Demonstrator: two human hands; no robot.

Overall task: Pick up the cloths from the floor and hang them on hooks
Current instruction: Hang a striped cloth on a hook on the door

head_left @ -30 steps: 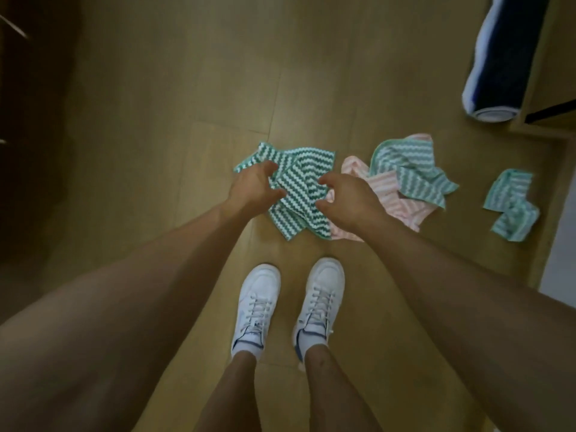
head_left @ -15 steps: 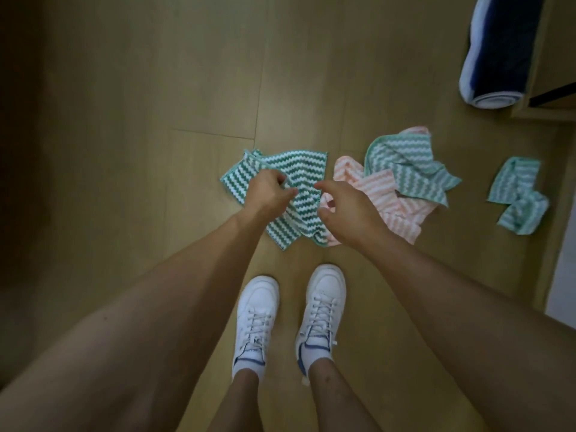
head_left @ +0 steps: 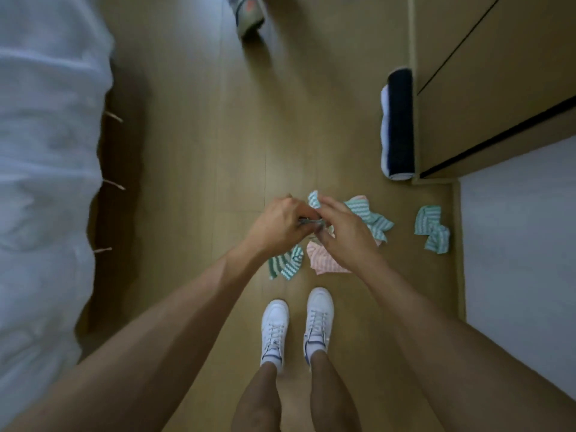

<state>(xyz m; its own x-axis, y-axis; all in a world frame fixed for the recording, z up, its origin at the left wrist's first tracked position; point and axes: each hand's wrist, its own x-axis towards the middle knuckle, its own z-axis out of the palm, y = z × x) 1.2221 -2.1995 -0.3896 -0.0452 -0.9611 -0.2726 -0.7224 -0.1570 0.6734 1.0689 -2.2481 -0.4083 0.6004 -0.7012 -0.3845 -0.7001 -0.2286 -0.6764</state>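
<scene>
Green striped cloth point(head_left: 286, 263) bunched between both hands above the floor point(head_left: 193, 182), loose end hanging down. Left hand point(head_left: 277, 227) and right hand point(head_left: 341, 235) both pinch it, fingers curled; the grip point is blurred. Pink cloth point(head_left: 324, 260) and second green cloth point(head_left: 374, 219) on floor, partly hidden by right hand. Third green cloth point(head_left: 431, 229) near floor's right edge. Rolled dark mat point(head_left: 399, 126) against cabinet point(head_left: 486, 88).

white bedding point(head_left: 46, 182) left | rolled dark towel point(head_left: 399, 126) beside wooden cabinet point(head_left: 486, 88); white sneakers point(head_left: 296, 322)
</scene>
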